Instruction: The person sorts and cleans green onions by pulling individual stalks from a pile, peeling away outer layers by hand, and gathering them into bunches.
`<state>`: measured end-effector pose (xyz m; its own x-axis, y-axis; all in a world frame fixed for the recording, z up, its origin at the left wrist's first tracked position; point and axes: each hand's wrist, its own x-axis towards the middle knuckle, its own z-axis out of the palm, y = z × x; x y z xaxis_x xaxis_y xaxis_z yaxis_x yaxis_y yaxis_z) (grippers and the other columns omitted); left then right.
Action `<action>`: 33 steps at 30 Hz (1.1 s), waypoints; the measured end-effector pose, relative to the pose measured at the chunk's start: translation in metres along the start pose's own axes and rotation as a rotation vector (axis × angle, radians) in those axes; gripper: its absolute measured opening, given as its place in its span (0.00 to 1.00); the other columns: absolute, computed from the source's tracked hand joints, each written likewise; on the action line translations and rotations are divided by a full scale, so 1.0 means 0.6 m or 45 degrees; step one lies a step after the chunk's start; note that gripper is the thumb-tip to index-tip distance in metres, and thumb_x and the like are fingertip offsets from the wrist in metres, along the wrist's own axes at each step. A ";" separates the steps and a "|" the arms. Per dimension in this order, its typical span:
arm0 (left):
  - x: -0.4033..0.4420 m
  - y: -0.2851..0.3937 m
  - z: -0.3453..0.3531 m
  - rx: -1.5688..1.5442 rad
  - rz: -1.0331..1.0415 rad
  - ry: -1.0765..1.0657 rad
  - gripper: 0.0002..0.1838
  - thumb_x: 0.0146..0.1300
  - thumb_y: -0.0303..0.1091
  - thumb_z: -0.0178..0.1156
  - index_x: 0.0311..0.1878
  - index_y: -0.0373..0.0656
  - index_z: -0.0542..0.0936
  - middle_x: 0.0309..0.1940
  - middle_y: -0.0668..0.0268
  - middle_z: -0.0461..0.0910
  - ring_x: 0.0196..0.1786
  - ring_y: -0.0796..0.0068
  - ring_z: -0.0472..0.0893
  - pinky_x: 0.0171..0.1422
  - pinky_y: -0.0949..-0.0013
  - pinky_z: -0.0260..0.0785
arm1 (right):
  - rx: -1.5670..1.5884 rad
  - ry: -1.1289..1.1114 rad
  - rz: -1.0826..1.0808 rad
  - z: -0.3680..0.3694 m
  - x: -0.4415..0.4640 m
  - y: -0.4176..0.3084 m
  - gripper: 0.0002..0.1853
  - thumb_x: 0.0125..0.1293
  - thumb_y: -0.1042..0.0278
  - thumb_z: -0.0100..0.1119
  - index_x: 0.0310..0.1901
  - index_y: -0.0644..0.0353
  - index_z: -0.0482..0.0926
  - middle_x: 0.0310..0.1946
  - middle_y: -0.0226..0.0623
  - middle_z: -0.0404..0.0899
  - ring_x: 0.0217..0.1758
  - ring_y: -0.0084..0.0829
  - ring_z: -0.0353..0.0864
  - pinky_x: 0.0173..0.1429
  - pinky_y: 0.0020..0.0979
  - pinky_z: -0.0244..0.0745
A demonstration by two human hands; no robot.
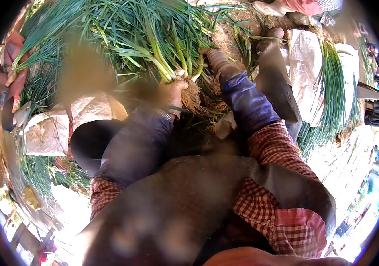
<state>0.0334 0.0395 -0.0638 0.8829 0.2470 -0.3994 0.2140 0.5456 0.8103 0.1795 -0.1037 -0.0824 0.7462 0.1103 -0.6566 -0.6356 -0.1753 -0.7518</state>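
A bunch of leek-like green stalks (162, 66), with pale lower ends and a shaggy clump of roots (192, 97), is in front of me. My left hand (174, 91), in a pale glove, is closed round the bunch just by the root ends. To its right, my right hand (215, 57), also gloved, reaches into the edge of the large leafy pile (127, 31), its fingers bent round stalks there and partly hidden by leaves. Blurred spots on the lens cover the area left of my left hand.
A dark apron (189, 186) covers my lap between my knees. Pale sacks (304, 66) lie to the right, with another bundle of green stalks (331, 80) across them. At the left edge, another person's hand (11, 76) is at some leaves. A person's foot (271, 8) shows top right.
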 end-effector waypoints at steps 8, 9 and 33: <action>0.001 0.010 0.003 0.013 0.025 0.113 0.21 0.46 0.13 0.52 0.48 0.28 0.75 0.38 0.56 0.80 0.40 0.64 0.81 0.49 0.67 0.76 | -0.752 0.458 -1.219 -0.009 0.058 0.031 0.07 0.56 0.70 0.67 0.32 0.61 0.80 0.24 0.30 0.77 0.26 0.22 0.70 0.32 0.24 0.69; -0.001 0.010 0.003 0.037 0.088 0.107 0.20 0.46 0.14 0.53 0.47 0.29 0.76 0.38 0.58 0.81 0.39 0.67 0.81 0.48 0.69 0.75 | -0.481 0.365 -1.006 -0.007 0.041 0.019 0.08 0.56 0.68 0.68 0.32 0.60 0.79 0.26 0.31 0.78 0.28 0.22 0.70 0.34 0.24 0.69; -0.023 0.006 0.001 0.025 -0.235 -0.113 0.21 0.47 0.18 0.55 0.49 0.30 0.77 0.39 0.54 0.81 0.38 0.66 0.79 0.46 0.70 0.73 | 0.078 -0.188 -0.119 0.068 -0.023 -0.003 0.21 0.60 0.51 0.65 0.39 0.65 0.81 0.32 0.38 0.81 0.37 0.29 0.77 0.44 0.34 0.72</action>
<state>0.0222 0.0374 -0.0548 0.8610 0.0722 -0.5034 0.3831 0.5590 0.7354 0.1622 -0.0650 -0.0741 0.7684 0.2667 -0.5818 -0.5789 -0.0979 -0.8095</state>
